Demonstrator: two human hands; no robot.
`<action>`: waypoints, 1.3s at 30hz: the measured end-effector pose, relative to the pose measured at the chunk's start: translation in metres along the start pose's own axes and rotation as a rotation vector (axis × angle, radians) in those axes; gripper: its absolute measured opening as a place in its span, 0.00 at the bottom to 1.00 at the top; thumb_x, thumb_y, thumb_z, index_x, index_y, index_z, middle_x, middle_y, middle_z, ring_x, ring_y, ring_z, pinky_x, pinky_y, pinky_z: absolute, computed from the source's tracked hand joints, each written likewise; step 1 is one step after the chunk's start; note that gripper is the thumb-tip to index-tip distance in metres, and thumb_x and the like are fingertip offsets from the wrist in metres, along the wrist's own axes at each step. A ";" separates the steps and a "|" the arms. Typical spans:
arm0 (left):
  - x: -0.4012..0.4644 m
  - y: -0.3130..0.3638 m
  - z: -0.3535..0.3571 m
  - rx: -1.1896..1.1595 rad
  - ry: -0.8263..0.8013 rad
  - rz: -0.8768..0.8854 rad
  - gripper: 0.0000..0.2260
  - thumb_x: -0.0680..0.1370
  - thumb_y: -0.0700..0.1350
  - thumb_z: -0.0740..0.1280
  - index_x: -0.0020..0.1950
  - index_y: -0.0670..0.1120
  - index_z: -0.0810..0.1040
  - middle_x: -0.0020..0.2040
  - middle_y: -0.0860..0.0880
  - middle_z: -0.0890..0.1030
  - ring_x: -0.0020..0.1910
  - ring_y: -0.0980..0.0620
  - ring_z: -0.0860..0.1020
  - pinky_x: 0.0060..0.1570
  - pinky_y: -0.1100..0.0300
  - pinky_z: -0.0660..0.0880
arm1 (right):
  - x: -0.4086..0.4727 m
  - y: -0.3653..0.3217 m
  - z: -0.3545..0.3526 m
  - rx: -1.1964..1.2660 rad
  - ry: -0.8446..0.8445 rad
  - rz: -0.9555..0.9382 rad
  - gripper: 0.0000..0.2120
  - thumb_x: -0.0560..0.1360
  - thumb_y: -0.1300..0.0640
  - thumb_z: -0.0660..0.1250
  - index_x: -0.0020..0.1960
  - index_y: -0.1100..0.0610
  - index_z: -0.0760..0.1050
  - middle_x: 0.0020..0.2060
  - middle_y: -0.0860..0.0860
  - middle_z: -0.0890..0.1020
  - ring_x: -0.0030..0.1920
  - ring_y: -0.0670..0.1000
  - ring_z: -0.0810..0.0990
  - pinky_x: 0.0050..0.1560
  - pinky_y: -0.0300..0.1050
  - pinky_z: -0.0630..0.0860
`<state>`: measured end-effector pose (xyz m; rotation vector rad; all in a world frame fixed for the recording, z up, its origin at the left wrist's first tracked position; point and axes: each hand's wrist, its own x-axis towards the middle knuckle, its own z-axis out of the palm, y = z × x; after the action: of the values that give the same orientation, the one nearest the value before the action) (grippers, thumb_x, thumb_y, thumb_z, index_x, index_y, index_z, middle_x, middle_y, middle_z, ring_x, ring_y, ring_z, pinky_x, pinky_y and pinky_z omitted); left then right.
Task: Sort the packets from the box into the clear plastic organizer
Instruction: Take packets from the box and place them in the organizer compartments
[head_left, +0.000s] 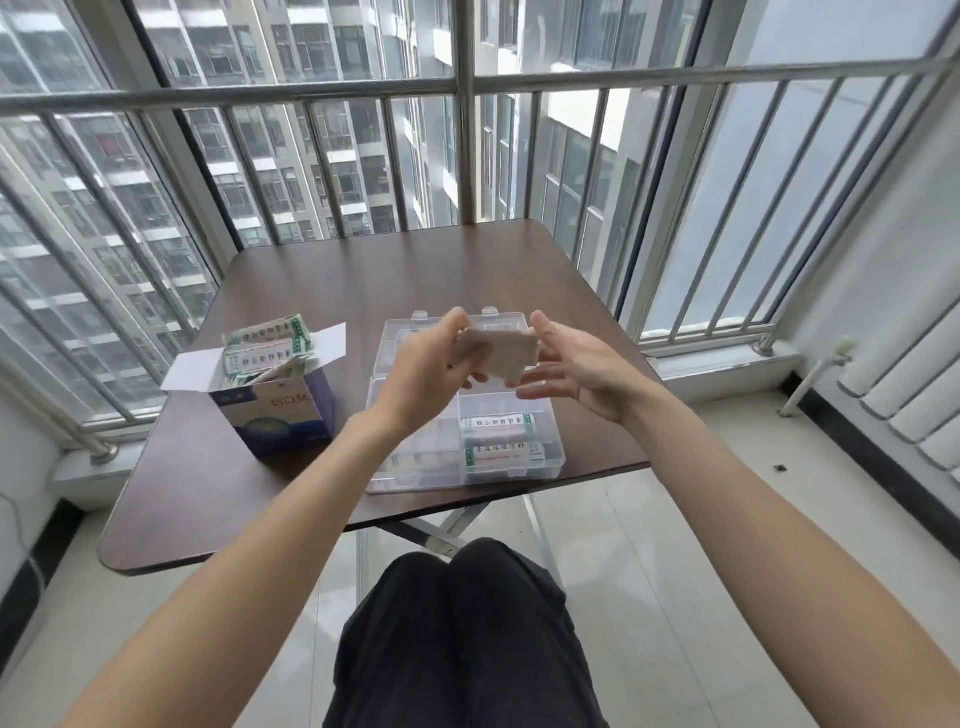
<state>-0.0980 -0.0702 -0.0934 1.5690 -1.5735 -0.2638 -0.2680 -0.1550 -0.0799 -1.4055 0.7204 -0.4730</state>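
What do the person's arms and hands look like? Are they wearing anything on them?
Both arms are bare all the way up, with no sleeves in view. The left hand and the right hand wear no gloves, and no rings, watch or bracelet show on the sides we can see. The only clothing in view is dark trousers on the lap below.

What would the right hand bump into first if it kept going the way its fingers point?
Most likely the pale packet. The right hand points its straight fingers left at it, and the left hand holds its other side. They look nearly touching, though depth is hard to judge.
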 end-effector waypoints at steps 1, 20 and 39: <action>0.001 0.000 0.001 -0.021 -0.007 -0.019 0.07 0.78 0.39 0.66 0.45 0.42 0.68 0.40 0.47 0.80 0.33 0.50 0.83 0.30 0.56 0.79 | 0.001 0.001 -0.001 -0.015 0.020 -0.021 0.15 0.80 0.47 0.58 0.55 0.57 0.75 0.48 0.60 0.78 0.47 0.58 0.80 0.43 0.45 0.82; -0.022 -0.015 -0.017 -0.212 0.136 -0.140 0.04 0.77 0.39 0.66 0.49 0.39 0.77 0.40 0.48 0.80 0.32 0.56 0.82 0.30 0.62 0.79 | -0.013 0.008 -0.019 -0.381 0.305 -0.095 0.06 0.73 0.54 0.71 0.39 0.55 0.81 0.33 0.47 0.82 0.32 0.43 0.72 0.32 0.33 0.67; -0.013 -0.015 -0.006 -0.325 0.099 -0.165 0.04 0.73 0.41 0.71 0.45 0.41 0.82 0.34 0.47 0.82 0.31 0.53 0.82 0.35 0.62 0.80 | -0.026 -0.001 0.007 -0.736 0.446 -0.072 0.14 0.78 0.47 0.60 0.51 0.54 0.79 0.44 0.53 0.83 0.38 0.52 0.82 0.38 0.47 0.80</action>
<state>-0.0859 -0.0587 -0.1059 1.4329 -1.2551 -0.4988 -0.2809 -0.1323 -0.0747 -2.0435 1.2936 -0.6204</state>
